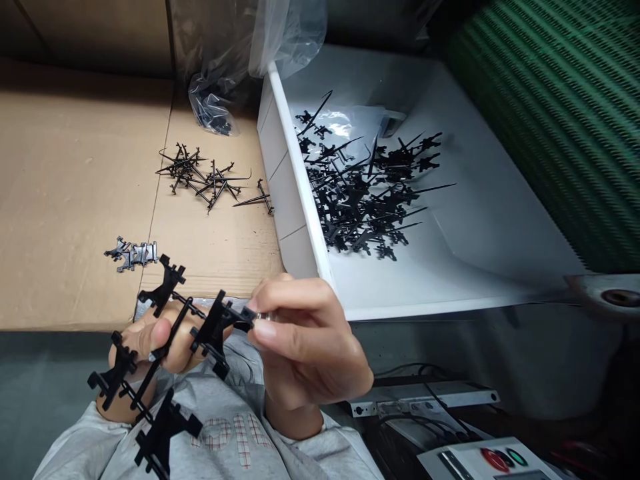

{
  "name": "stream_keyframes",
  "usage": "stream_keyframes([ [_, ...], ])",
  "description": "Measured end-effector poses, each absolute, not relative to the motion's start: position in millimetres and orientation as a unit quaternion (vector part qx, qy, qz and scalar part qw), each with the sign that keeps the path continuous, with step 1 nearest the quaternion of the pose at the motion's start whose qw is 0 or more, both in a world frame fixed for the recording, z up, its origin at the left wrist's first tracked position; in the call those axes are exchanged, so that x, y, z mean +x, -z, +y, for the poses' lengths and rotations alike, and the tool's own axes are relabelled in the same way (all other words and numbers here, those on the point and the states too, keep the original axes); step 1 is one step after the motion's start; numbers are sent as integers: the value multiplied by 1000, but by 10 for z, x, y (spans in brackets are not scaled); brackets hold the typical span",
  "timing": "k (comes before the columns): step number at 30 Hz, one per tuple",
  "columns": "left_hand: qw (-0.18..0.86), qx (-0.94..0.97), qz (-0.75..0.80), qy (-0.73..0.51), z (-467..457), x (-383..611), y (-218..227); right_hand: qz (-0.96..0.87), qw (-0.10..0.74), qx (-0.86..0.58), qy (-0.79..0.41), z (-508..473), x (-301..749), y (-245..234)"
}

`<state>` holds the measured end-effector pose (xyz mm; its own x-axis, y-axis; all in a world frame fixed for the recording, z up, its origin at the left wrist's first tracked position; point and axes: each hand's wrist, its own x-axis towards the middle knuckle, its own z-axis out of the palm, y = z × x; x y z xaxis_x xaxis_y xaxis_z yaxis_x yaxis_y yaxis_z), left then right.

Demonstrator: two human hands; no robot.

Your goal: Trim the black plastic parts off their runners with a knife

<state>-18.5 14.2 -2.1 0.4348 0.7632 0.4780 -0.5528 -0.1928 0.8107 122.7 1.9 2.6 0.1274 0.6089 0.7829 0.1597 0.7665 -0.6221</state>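
A black plastic sprue point(175, 327) with several H-shaped pieces on its branches is in front of my body. My left hand point(143, 335) is closed around its middle stem, thumb on top. My right hand point(320, 347) pinches, between thumb and forefinger, the near end of the upper right H-shaped piece point(215, 331). Something small and shiny shows between those fingertips; I cannot make out what it is. Beyond my left hand, a few loose black H-shaped pieces point(134, 254) lie together on the cardboard.
Bare black sprues point(215, 183) are heaped on the cardboard surface point(75, 200). A clear bag point(213, 107) stands behind them. The white bin point(295, 160) holds many loaded sprues point(355, 200). A green ribbed belt point(565, 120) rises at right; a control box point(495, 460) sits below.
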Motion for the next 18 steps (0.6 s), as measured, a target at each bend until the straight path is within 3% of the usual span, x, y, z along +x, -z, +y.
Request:
stream_keyframes([
  [18, 671, 517, 135, -514, 32, -219, 82, -635, 694, -295, -168, 17, 1257, 7],
])
